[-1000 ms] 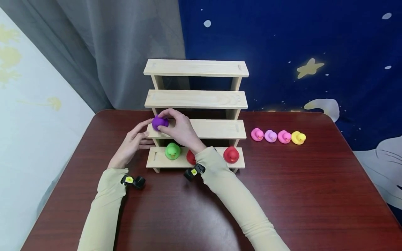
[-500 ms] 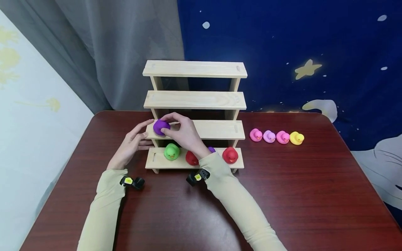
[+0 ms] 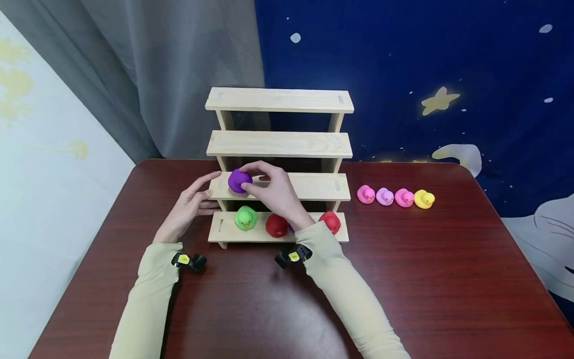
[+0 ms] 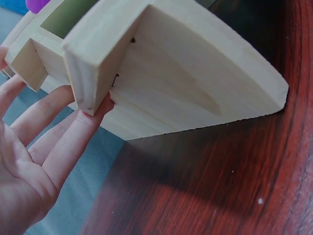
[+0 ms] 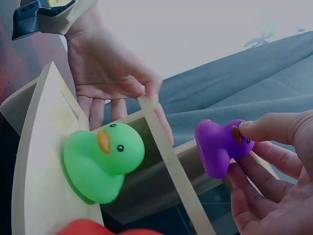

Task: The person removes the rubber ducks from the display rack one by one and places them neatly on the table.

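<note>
In the head view, my right hand [image 3: 279,192] pinches a purple rubber duck [image 3: 239,181] over the left part of the second tier from the bottom of a wooden stepped shelf [image 3: 278,144]. The right wrist view shows the thumb by the beak of the purple duck [image 5: 217,147], other fingers on its far side. My left hand [image 3: 184,212] touches the left end of that shelf. Its fingers [image 4: 68,142], fairly straight, rest against the wood in the left wrist view. On the bottom tier stand a green duck [image 3: 245,218] and two red ducks [image 3: 276,226]; another purple one is mostly hidden.
Right of the shelf, a row of small ducks stands on the brown table [image 3: 426,279]: a pink duck [image 3: 365,194], a lilac duck [image 3: 384,196], another pink duck [image 3: 404,198] and a yellow duck [image 3: 424,199]. A grey curtain [image 3: 193,65] hangs behind.
My right hand has moved a little to the right along the second tier with the purple duck. My left hand has stayed at the shelf's left end.
</note>
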Demonstrator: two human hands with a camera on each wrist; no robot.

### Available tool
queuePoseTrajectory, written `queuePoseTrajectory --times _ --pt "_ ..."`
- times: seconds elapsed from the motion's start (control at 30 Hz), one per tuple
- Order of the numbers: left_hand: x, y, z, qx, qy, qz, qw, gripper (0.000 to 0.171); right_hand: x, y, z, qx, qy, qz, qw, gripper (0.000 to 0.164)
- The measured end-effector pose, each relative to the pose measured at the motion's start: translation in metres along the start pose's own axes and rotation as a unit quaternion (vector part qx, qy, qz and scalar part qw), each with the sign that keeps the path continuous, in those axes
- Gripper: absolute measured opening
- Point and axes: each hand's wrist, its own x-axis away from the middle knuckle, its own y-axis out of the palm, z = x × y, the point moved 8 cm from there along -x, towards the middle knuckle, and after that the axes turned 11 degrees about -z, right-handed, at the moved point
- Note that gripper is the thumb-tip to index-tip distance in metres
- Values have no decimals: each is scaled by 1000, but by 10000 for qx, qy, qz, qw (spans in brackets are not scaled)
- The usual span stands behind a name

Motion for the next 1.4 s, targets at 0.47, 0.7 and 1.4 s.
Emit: queuePoseTrajectory --times 0.47,0.7,1.4 --pt "-1 0 -1 58 -14 5 10000 45 28 -34 -10 -151 -150 116 9997 26" --pt "-1 1 1 -59 -105 -22 9999 46 44 -58 -8 -143 -133 233 9995 29" --pt "0 -1 -1 -13 -158 42 9999 45 78 -110 7 -38 281 682 9973 29"
